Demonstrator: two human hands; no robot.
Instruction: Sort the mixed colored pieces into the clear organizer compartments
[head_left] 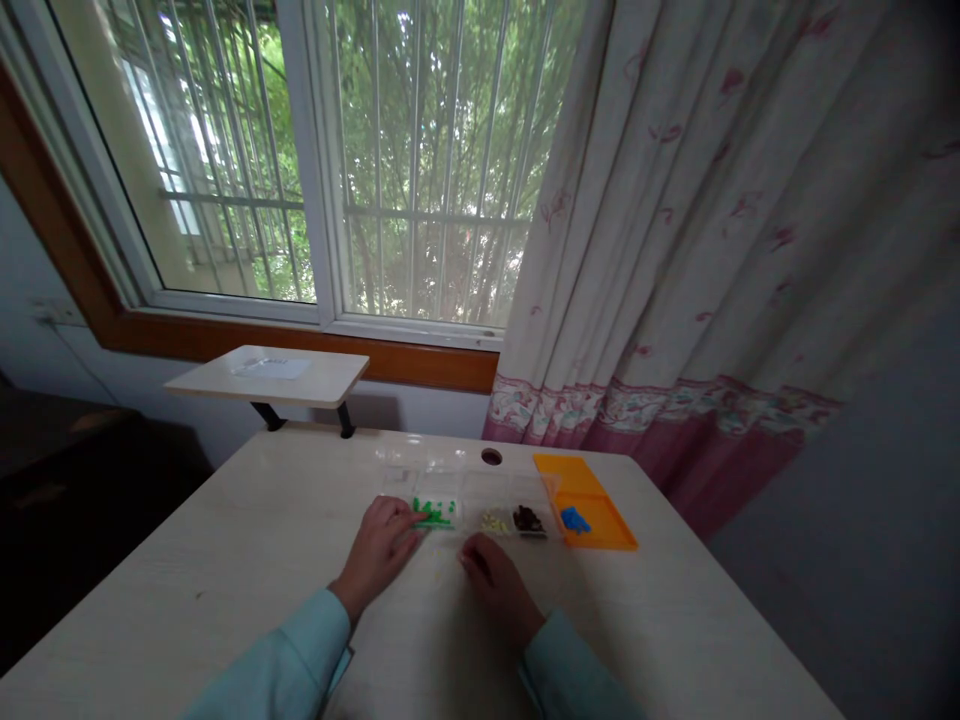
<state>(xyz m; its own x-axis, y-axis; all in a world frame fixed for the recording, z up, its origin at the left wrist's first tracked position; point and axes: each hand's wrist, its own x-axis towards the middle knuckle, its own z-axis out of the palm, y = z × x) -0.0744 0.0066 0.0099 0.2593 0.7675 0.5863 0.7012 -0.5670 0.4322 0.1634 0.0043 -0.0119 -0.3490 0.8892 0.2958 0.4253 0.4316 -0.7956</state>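
Observation:
A clear plastic compartment box [450, 478] lies on the pale table [225, 560], holding small green pieces [433, 508], pale beads [495, 521] and dark beads [529, 519] in separate cells. My left hand [381, 548] rests at the box's near left edge, fingers curled, with green pieces at its fingertips. My right hand [495, 585] lies on the table just in front of the box, fingers bent and close together; what they hold, if anything, is hidden.
An orange tray [600, 525] with small blue pieces [575, 519] sits to the right of the box. A round hole [492, 456] is in the tabletop behind it. A small raised shelf [270, 378] stands at the back left under the window; a curtain hangs at right.

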